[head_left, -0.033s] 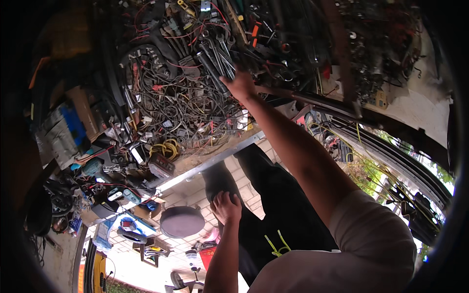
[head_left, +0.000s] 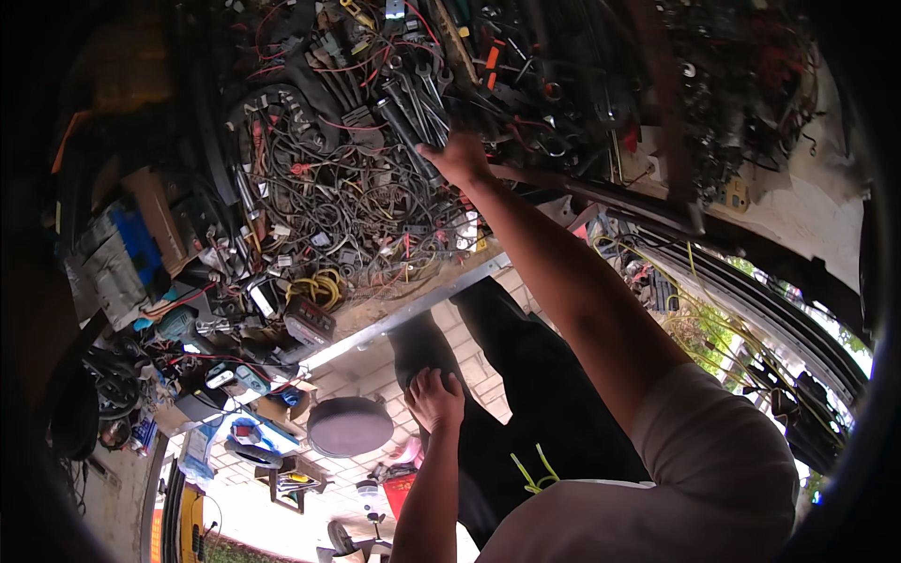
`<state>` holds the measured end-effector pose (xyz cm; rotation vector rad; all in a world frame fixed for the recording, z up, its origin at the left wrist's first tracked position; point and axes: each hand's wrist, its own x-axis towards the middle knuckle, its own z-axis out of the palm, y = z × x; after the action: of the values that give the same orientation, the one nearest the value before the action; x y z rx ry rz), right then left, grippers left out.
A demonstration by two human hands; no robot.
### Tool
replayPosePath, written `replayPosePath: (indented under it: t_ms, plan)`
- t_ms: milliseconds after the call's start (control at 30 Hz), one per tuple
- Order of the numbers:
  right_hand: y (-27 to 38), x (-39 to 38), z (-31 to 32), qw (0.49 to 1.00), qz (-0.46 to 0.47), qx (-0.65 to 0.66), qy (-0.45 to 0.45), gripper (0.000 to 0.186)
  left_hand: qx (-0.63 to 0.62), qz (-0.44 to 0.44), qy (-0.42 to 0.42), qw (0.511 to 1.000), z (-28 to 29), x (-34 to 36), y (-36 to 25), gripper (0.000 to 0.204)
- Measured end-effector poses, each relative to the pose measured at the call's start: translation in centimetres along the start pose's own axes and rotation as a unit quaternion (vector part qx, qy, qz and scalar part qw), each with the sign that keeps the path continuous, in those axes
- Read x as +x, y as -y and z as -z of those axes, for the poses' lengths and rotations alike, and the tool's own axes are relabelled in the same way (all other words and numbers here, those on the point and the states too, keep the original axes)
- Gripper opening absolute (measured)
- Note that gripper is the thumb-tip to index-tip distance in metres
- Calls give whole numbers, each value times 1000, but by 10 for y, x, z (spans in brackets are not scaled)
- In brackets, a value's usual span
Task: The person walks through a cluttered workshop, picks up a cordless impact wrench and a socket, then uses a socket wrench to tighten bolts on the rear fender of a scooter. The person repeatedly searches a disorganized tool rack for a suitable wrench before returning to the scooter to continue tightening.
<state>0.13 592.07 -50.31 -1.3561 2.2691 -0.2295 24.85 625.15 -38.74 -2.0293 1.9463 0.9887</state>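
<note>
My right hand [head_left: 458,161] reaches out over a heap of tools, its thumb stretched left toward a dark tube [head_left: 404,127]. Several metal wrenches [head_left: 427,105] run from beside the tube up to the hand. The fingers look bent in, but shadow and the back of the hand hide most of them, so what they hold cannot be made out. Resting on the dark trouser leg [head_left: 427,342], my left hand [head_left: 435,399] holds nothing and its fingers lie slightly apart.
Tangled cables [head_left: 347,197] cover the bench left of my right hand. A metal edge [head_left: 422,302] runs along its front. A round stool [head_left: 350,427] stands on the paved floor. Yellow cord [head_left: 319,289] and a battery pack [head_left: 310,321] lie near the edge.
My right hand has shifted very slightly up and left over the wrenches. The left hand stays on the leg.
</note>
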Motion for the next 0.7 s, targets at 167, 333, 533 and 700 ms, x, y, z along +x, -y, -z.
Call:
replayPosePath:
  t_ms: [167,333,533,700]
  plan:
    - [-11,33,-15,980,-123,-20,154,96,8,-4,15,1000,-12,8,-3,23]
    - [-26,29,-27,982,-16,171,80,37,11,-8,25,1000,-13,8,-6,20]
    - [-23,39,-22,943,-41,311,109,27,8,-10,24,1000,-17,5,-6,16]
    - [-22,12,2,976,-71,199,45,17,-1,-3,17,1000,-22,2,-2,14]
